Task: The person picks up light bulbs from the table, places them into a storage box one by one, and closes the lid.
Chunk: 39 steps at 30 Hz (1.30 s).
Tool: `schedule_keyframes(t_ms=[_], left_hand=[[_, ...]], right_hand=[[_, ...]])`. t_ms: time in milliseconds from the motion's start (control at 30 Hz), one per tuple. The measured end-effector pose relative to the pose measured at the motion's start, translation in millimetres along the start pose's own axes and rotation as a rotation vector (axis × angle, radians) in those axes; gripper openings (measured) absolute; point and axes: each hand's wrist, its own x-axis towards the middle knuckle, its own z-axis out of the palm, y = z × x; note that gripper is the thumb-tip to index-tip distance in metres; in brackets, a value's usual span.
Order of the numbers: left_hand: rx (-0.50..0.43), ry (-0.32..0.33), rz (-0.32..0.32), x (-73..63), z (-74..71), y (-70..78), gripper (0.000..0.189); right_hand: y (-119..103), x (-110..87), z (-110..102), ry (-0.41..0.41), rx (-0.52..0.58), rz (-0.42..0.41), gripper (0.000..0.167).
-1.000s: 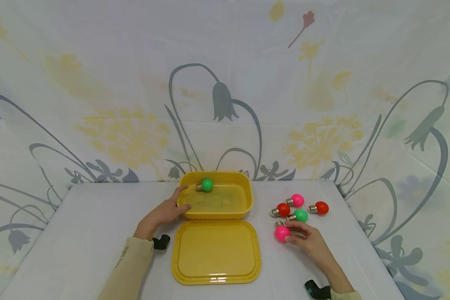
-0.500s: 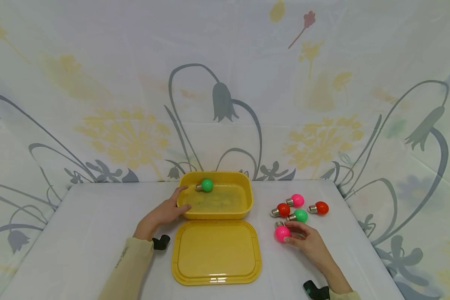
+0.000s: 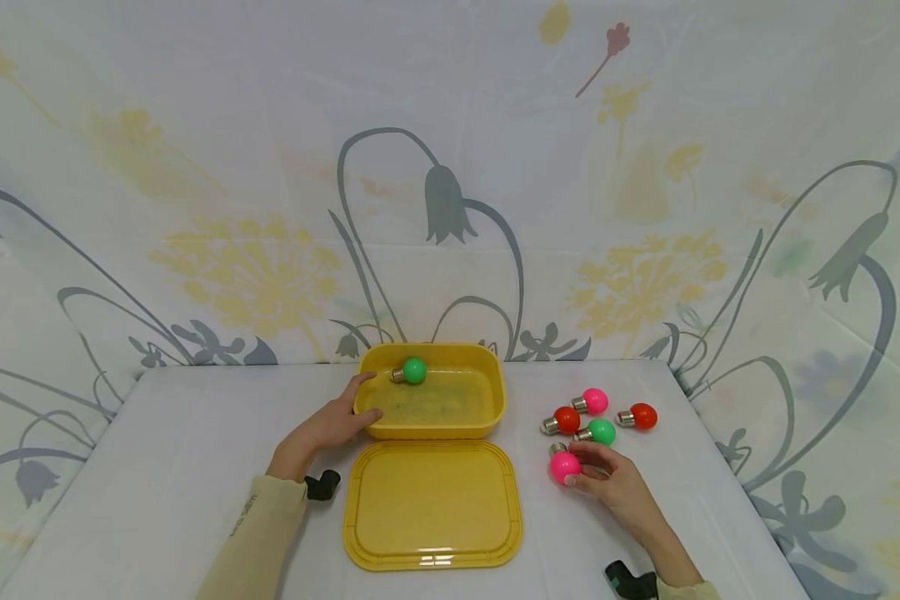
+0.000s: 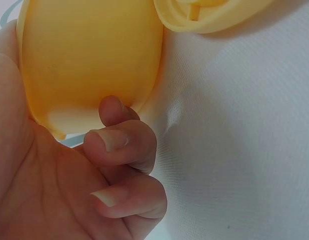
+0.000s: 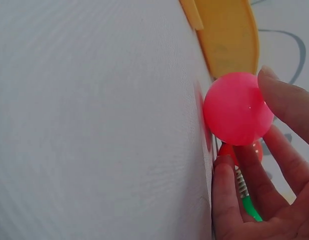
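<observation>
My left hand (image 3: pixel 332 423) holds the left end of a yellow plastic box (image 3: pixel 487 429), thumb over the rim. In the left wrist view its fingers (image 4: pixel 125 145) curl beside the box wall (image 4: pixel 94 55). A green light bulb (image 3: pixel 415 371) lies inside the box. On the right, a pink light bulb (image 3: pixel 564 467) rests on the white table, pinched by my right hand (image 3: pixel 621 487). The right wrist view shows the thumb (image 5: pixel 287 100) against the pink globe (image 5: pixel 237 107), with the other fingers near its far side. The bulb's metal base (image 3: pixel 558 448) points away from me.
In front of the box lies a yellow lid (image 3: pixel 432 504). Just beyond my right hand are another pink bulb (image 3: pixel 594 401), a red bulb (image 3: pixel 566 419), a green bulb (image 3: pixel 602 431) and a second red bulb (image 3: pixel 643 416). A flower-printed cloth (image 3: pixel 450 275) hangs behind the table.
The right wrist has shifted very slightly left. The pink bulb stays in about the same spot, and the left hand and box have not moved.
</observation>
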Motion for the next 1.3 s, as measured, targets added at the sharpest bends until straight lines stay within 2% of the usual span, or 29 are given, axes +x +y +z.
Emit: schedule_keyframes(t_ms=[600,867,1300], left_hand=[[0.011,0.002,0.020,-0.1,-0.7,-0.1,0.070],[0.015,0.000,0.005,0.6,0.0,-0.3,0.070],[0.021,0.002,0.002,-0.5,-0.4,1.4,0.069]], right_hand=[[-2.7,-0.5,2.4,0.018,-0.027,0.019,0.053],[-1.8,-1.9,3.1,0.026,-0.068,0.039,0.047],[-2.0,-2.0,3.0,0.034,-0.110,0.056,0.048]])
